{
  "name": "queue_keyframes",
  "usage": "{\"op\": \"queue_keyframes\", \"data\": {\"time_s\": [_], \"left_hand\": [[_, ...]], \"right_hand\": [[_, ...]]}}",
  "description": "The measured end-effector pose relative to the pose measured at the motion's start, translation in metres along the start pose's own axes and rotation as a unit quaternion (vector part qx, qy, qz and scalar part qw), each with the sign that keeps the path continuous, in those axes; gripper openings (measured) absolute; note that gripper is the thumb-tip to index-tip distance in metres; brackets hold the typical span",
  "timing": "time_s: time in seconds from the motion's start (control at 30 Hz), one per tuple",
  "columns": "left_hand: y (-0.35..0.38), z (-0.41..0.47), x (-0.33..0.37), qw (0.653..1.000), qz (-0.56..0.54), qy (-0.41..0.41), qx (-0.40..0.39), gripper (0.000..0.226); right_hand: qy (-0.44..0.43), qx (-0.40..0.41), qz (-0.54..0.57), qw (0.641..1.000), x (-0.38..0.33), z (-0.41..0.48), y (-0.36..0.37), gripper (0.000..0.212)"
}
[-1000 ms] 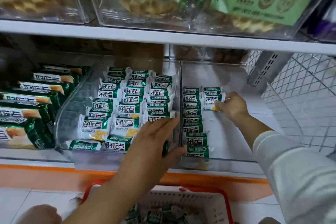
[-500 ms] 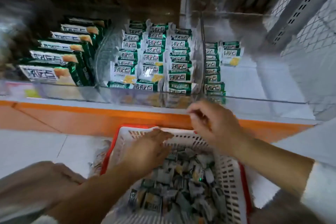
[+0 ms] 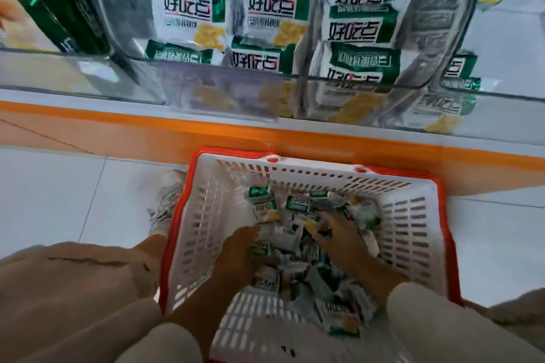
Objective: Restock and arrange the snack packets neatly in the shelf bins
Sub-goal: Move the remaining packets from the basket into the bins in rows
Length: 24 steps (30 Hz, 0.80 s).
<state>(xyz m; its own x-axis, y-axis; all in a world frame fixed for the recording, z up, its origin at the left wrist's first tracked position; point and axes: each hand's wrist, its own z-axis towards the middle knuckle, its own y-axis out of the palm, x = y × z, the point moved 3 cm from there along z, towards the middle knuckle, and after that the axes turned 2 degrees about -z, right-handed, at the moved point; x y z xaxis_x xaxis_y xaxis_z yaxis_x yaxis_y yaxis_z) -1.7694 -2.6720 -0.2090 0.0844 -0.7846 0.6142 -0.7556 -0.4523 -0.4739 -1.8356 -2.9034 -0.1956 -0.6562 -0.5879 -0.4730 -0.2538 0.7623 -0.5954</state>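
The left hand (image 3: 239, 256) and right hand (image 3: 342, 242) bury their fingers among blurred packets (image 3: 298, 204) in the basket (image 3: 295, 169); any grip is unclear.

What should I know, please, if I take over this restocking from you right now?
Hands: the left hand and the right hand are both down in the basket on the floor, among the loose packets. Whether either grips one is unclear.
Done: the middle bin has three rows of packets reaching its front and looks full.
Left: the right bin has a row along its left side and much bare floor. Carry packets up and line them in rows there.
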Motion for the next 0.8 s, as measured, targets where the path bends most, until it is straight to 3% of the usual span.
{"op": "queue_keyframes", "data": {"time_s": [0.1,0.23,0.4,0.53,0.67,0.8], "left_hand": [[0.007,0.012,-0.005,0.999,0.004,-0.010,-0.038,0.055],[0.019,0.028,-0.030,0.998,0.024,-0.037,-0.038,0.087],[0.024,0.036,-0.044,0.991,0.078,-0.095,-0.053,0.077],[0.028,0.037,-0.052,0.985,0.122,-0.099,-0.076,0.066],[0.033,0.036,-0.052,0.985,0.149,-0.075,-0.047,0.059],[0.038,0.036,-0.043,0.988,0.116,-0.071,-0.068,0.052]], "right_hand": [[0.008,-0.023,-0.038,0.999,-0.003,0.030,0.013,0.056],[0.026,-0.065,-0.114,0.991,-0.003,0.048,0.034,0.073],[0.033,-0.038,-0.224,0.973,-0.014,0.032,0.051,0.083],[0.052,-0.050,-0.217,0.974,-0.017,0.030,0.060,0.078],[0.022,-0.054,-0.181,0.982,-0.013,0.024,0.066,0.064],[0.022,-0.021,-0.085,0.996,-0.009,0.014,0.063,0.052]]}}
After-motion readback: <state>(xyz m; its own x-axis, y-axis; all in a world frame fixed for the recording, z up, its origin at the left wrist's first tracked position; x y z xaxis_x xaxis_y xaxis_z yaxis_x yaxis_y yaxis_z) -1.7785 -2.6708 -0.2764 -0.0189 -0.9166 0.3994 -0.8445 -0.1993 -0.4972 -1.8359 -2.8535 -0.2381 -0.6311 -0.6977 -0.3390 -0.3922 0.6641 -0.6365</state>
